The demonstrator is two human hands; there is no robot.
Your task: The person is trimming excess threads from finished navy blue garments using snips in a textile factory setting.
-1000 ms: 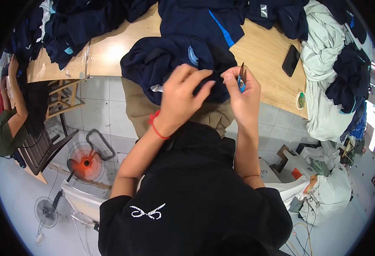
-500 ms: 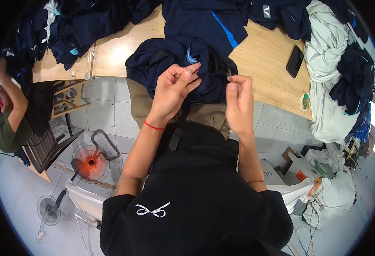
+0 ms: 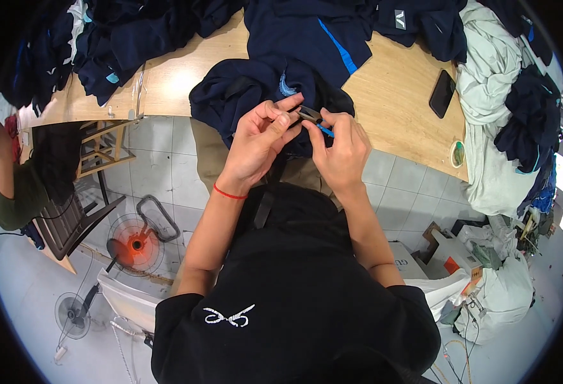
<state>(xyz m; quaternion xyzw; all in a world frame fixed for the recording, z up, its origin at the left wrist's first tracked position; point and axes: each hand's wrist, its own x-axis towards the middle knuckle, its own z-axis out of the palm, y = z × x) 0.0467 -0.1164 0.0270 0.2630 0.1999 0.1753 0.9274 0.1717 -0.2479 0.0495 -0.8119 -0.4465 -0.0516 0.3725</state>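
Right hand (image 3: pixel 343 152) grips blue-handled snips (image 3: pixel 311 116) at the left hand (image 3: pixel 256 142), whose hold is unclear, above a navy garment (image 3: pixel 220 96).

Small blue-handled dark metal snips (image 3: pixel 310 116) tilt over a bunched-up navy blue cloth garment (image 3: pixel 222 96) by the light wooden table (image 3: pixel 400 105)

Both hands (image 3: pixel 257 141) (image 3: pixel 344 150) close together, curled

Black phone (image 3: pixel 442 94), orange-centred fan (image 3: pixel 136 244), smaller grey fan (image 3: pixel 72 315)
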